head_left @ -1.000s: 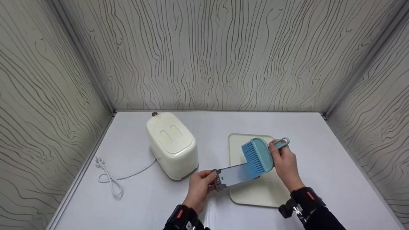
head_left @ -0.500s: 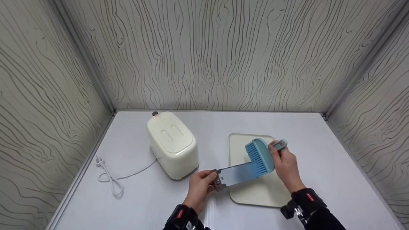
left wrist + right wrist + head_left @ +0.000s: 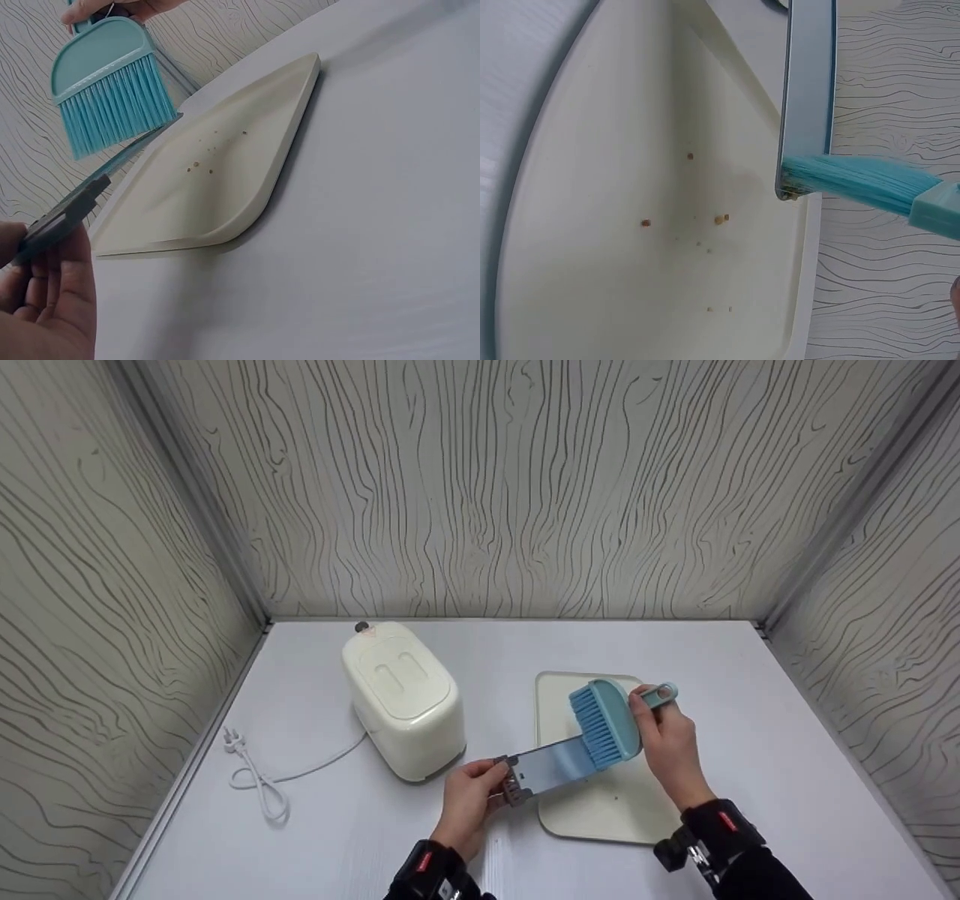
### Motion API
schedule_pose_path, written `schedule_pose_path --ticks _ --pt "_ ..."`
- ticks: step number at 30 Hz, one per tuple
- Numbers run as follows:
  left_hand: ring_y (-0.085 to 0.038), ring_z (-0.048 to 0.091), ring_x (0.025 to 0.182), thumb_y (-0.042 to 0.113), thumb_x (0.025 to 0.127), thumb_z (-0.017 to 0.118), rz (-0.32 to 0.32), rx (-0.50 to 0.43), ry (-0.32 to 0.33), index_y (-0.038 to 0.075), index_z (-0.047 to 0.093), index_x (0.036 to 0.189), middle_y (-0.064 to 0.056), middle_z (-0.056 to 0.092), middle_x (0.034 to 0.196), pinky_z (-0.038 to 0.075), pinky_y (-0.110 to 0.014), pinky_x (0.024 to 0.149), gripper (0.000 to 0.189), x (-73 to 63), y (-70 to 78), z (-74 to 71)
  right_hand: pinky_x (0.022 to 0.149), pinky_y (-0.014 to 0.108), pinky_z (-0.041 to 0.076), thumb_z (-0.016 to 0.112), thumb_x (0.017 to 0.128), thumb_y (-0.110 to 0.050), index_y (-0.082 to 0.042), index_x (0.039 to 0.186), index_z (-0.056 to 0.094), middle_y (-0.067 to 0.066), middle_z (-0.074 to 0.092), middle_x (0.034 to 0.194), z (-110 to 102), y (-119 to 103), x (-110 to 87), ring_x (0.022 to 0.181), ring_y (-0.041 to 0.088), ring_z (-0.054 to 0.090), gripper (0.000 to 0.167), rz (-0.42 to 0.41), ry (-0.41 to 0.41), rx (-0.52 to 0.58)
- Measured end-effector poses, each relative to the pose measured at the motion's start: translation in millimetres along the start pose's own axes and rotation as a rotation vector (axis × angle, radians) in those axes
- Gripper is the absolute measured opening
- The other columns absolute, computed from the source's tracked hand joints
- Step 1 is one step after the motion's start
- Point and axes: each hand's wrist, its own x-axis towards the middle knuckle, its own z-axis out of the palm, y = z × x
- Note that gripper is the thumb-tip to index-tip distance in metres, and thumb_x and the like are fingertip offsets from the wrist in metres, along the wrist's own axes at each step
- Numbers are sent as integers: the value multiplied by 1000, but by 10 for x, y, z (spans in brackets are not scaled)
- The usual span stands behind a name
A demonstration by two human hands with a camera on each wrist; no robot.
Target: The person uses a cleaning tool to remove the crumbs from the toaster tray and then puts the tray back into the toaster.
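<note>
My left hand (image 3: pixel 466 801) pinches the grey end of a flat metal crumb tray (image 3: pixel 551 769), held tilted above a cream serving tray (image 3: pixel 649 817). My right hand (image 3: pixel 670 750) grips the handle of a light blue brush (image 3: pixel 619 720). The brush's bristles (image 3: pixel 855 178) lie on the far end of the crumb tray, and a few crumbs (image 3: pixel 789 196) cling at that edge in the right wrist view. Several brown crumbs (image 3: pixel 196 164) are scattered on the serving tray below. In the left wrist view the crumb tray's grey end sits between thumb and fingers.
A cream toaster (image 3: pixel 405 682) with a covered top stands left of my hands. Its white cord (image 3: pixel 315 767) runs left to a plug (image 3: pixel 235 741) on the white table (image 3: pixel 337 840). Patterned panels (image 3: pixel 480 495) enclose the back and sides.
The brush shifts slightly right along the crumb tray, then back left, its bristles staying near the far end. The left hand keeps almost still. A dark crumb now shows on the serving tray.
</note>
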Motion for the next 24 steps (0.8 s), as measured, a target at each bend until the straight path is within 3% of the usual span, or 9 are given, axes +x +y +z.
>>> schedule_pose_path --ticks 4,10,18,24 --pt "-18 67 87 16 96 70 -1 -5 3 -4 66 117 -12 71 102 58 -31 77 29 3 -1 10 80 5 46 54 108 -25 -1 120 60 14 73 114 2 -68 12 96 9 65 28 24 -6 30" --pt "-19 67 90 18 96 70 -27 6 3 -3 66 119 -13 70 105 59 -31 78 30 7 3 22 70 14 50 54 108 -24 -2 120 61 12 72 106 43 -187 8 86 12 64 26 8 -11 67" --pt "-19 68 90 18 96 70 -16 -7 -13 -3 66 119 -14 70 106 59 -31 78 32 3 -10 44 64 24 55 55 107 -23 -3 119 60 11 71 102 103 -331 -27 82 18 64 23 -7 -63 117" --pt "-20 67 92 20 96 71 -3 -6 -23 -3 67 118 -14 69 108 58 -31 79 32 7 -14 61 50 28 50 55 107 -25 -8 118 61 8 61 81 133 -374 -46 62 15 57 21 43 -115 207"
